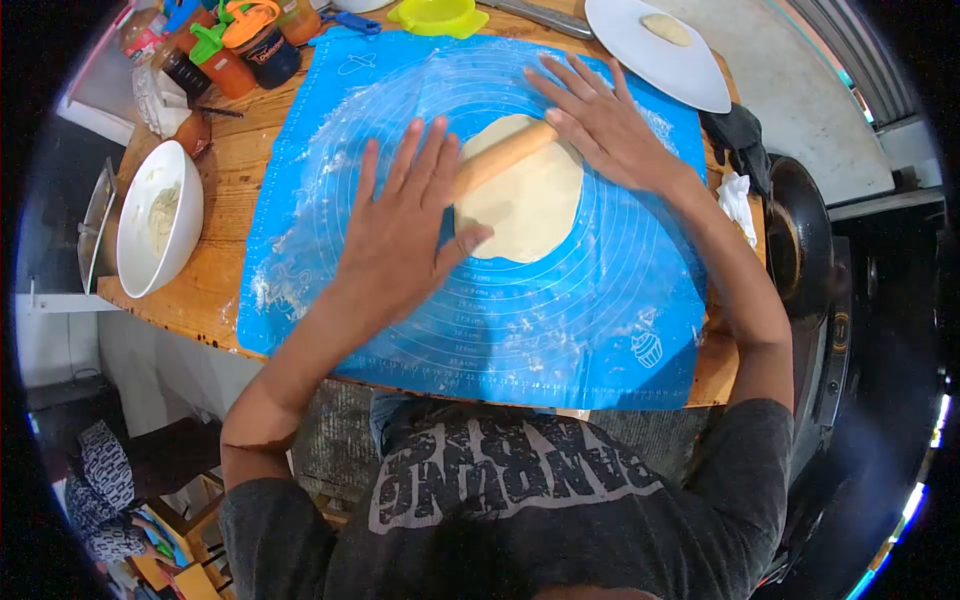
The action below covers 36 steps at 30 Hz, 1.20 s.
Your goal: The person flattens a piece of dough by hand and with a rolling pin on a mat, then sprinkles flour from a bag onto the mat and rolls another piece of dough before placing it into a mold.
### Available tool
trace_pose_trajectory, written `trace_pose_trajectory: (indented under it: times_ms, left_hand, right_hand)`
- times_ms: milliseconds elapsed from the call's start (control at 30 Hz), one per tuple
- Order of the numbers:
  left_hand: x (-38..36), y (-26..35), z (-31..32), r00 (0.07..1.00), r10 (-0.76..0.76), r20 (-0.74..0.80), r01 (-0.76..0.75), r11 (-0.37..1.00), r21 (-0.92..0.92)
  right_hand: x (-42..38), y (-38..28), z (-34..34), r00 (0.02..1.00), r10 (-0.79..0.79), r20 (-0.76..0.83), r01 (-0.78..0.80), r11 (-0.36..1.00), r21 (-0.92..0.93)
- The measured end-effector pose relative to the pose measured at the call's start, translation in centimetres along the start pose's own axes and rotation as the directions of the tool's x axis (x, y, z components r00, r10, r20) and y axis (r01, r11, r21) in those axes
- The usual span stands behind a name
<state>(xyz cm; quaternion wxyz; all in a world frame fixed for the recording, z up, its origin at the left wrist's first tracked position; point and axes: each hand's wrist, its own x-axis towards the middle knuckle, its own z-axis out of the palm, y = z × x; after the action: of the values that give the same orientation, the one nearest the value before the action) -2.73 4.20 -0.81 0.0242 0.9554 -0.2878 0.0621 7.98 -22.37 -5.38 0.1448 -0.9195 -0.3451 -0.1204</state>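
Note:
A wooden rolling pin (505, 160) lies slanted across the upper part of a flat, roughly round sheet of dough (535, 205). My left hand (405, 215) is spread out over the pin's left end, which it hides, with the thumb above the dough's left edge. At the other end, my right hand (610, 125) touches the pin near its thumb, fingers stretched out over the mat. Neither hand is wrapped around the pin. Under the dough is a blue silicone mat (400, 345) with printed circles and rulers, dusted with flour.
On the wooden table (222, 215), a white bowl (150, 270) with pale remains stands left. Sauce bottles (225, 70) crowd the back left, beside a lime-green dish (437, 15). A white plate (650, 65) holds a dough piece (667, 30). A dark pan (800, 235) sits right.

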Motion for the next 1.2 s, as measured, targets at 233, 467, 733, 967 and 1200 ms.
trace_pose_trajectory:
  times_ms: [233,467,733,967,1200]
  left_hand:
    - [1.5,-3.6,1.2,0.997,-0.076,-0.032,0.079,0.991,0.106]
    - [2.9,-6.3,1.3,0.981,-0.196,0.003,0.193,0.970,0.148]
    - [2.7,-6.5,1.6,0.978,0.025,-0.207,-0.041,0.996,-0.074]
    - [1.4,-3.8,-1.4,0.944,0.078,-0.322,-0.140,0.975,-0.174]
    - [-4.5,6.8,-2.3,0.982,-0.182,-0.053,0.148,0.910,-0.386]
  right_hand:
    - [3.6,1.5,2.0,0.998,0.064,0.026,-0.061,0.991,-0.122]
    - [6.8,2.6,3.9,0.994,0.047,-0.101,-0.057,0.993,-0.106]
    - [2.4,1.4,1.4,0.968,-0.103,-0.228,0.153,0.964,0.215]
    - [2.6,1.9,-2.6,0.967,-0.197,-0.162,0.234,0.937,0.260]
    - [1.9,-0.2,-3.7,0.936,-0.307,0.172,0.188,0.851,0.491]
